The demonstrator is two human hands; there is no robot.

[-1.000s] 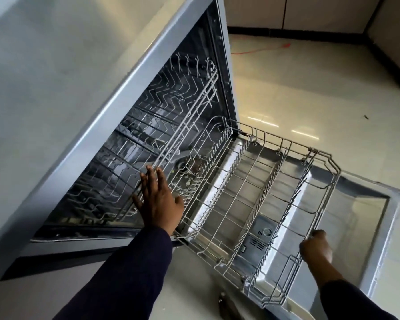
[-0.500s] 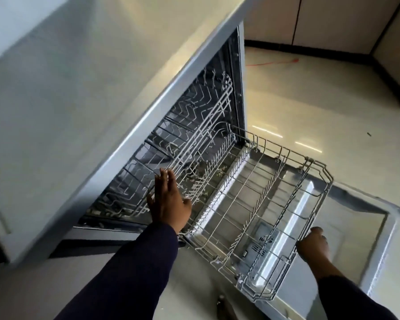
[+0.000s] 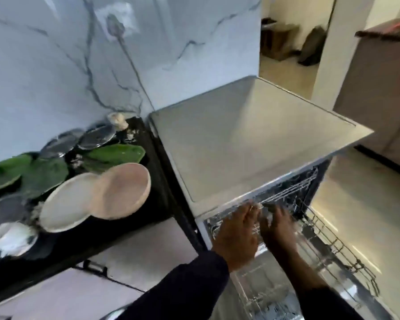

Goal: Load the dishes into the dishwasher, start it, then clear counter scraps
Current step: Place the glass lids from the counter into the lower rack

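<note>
The dishwasher (image 3: 252, 139) stands open at centre right, its lower wire rack (image 3: 342, 248) pulled out over the lowered door. My left hand (image 3: 237, 234) and my right hand (image 3: 278, 227) are side by side at the front of the upper rack (image 3: 286, 195), fingers spread; the blur hides whether they grip the wire. On the dark counter (image 3: 157, 181) to the left lie two pale round plates (image 3: 97, 197), green leaves (image 3: 44, 174), steel plates (image 3: 95, 137), a steel bowl (image 3: 12, 237) and white food scraps (image 3: 118, 120).
A marble-patterned wall (image 3: 125, 54) rises behind the counter. Cabinet doors with a black handle (image 3: 95, 267) are below the counter. Pale tiled floor (image 3: 367, 204) lies right of the open door, and a doorway (image 3: 293, 42) opens at the back.
The view has swung up and left, bringing the counter and dishes into sight. My right hand left the lower rack's front edge and moved up beside my left hand at the upper rack.
</note>
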